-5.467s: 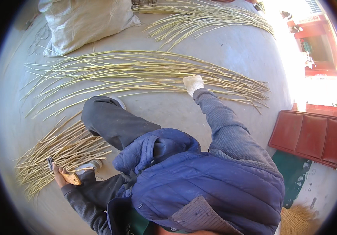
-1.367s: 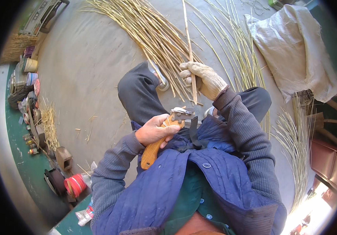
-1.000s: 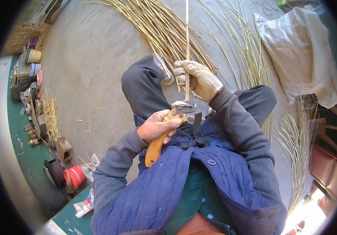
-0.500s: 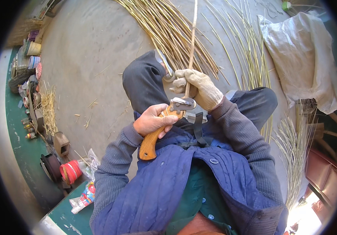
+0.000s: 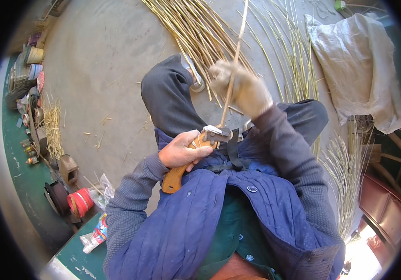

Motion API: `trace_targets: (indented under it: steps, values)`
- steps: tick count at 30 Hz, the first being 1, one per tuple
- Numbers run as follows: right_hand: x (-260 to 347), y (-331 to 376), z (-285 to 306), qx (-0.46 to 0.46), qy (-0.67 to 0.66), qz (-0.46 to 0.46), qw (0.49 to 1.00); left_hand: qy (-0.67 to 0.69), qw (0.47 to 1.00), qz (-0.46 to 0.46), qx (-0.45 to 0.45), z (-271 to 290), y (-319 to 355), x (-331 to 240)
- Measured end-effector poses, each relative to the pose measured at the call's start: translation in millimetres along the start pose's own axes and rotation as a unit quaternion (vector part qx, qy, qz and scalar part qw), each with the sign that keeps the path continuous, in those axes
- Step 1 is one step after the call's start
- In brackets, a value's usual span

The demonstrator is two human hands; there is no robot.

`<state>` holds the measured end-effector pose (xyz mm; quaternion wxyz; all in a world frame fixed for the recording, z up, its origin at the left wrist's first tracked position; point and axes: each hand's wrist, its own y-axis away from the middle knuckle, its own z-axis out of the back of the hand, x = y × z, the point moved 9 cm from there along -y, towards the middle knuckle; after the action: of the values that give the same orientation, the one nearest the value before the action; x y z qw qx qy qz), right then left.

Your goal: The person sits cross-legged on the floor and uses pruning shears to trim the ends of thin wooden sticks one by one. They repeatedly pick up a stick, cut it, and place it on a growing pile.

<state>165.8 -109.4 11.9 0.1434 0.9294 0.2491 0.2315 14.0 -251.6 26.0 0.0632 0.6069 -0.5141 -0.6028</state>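
My bare left hand (image 5: pixel 184 150) is closed round the wooden handle of a hand tool (image 5: pixel 174 179). The tool has a dark metal head with a pale strip tied or fitted on top. A long thin brown stick (image 5: pixel 241 35) meets that head and runs up and away past the top edge of the picture. My right hand (image 5: pixel 243 87), in a cream knit glove, is at the stick above the tool. Motion smears its fingers, so their grip is unclear; the stick passes across the glove.
A thick bundle of sticks (image 5: pixel 195 32) lies on the grey floor beyond my knees. Thinner stalks (image 5: pixel 298 60) and a white woven sack (image 5: pixel 356 65) are to the right. Along the left stand a red spool (image 5: pixel 80 202), straw (image 5: pixel 52 128) and assorted small items.
My right hand has moved up and away from the tool along the stick, now blurred. The stick's upper end leans farther right. The left hand still holds the tool nearly in place.
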Motion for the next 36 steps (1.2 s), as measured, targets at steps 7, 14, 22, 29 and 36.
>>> trace_targets:
  steps: [7, 14, 22, 29, 36]
  values:
    - [16, -81, 44, -0.137, 0.027, 0.045, 0.989, -0.007, 0.999, -0.007, -0.035, 23, -12, -5]
    - [37, -47, 8, -0.044, 0.101, 0.008, 0.994, -0.007, 0.998, -0.057, -0.021, 25, -37, -48]
    - [34, 101, 35, -0.28, 0.357, 0.095, 0.886, -0.019, 0.991, -0.133, -0.008, 6, -103, -104]
    - [40, 103, 46, -0.215, 0.385, 0.051, 0.896, 0.013, 0.992, -0.122, -0.008, -20, -153, -100]
    - [40, 155, 32, -0.177, 0.539, 0.134, 0.812, 0.036, 0.972, -0.181, -0.143, 18, -198, -160]
